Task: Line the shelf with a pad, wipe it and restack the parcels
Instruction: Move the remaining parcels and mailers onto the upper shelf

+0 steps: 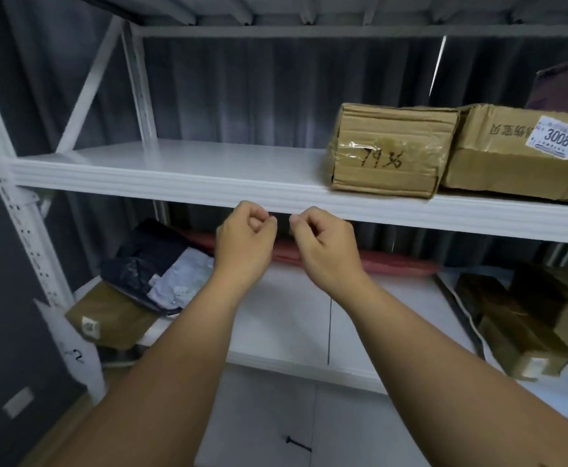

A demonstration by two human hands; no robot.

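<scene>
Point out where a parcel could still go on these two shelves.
Upper shelf: bare from the left upright across to the box marked 7936; its right end is packed, with the 3008 box alongside. Lower shelf: bare in the middle, between the dark bags and the boxes at right. Both hands hover before the upper shelf's edge.

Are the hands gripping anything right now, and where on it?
Cannot be told. The left hand and right hand are curled as if pinching, just below the upper shelf front edge, but nothing is visible between the fingers.
</scene>
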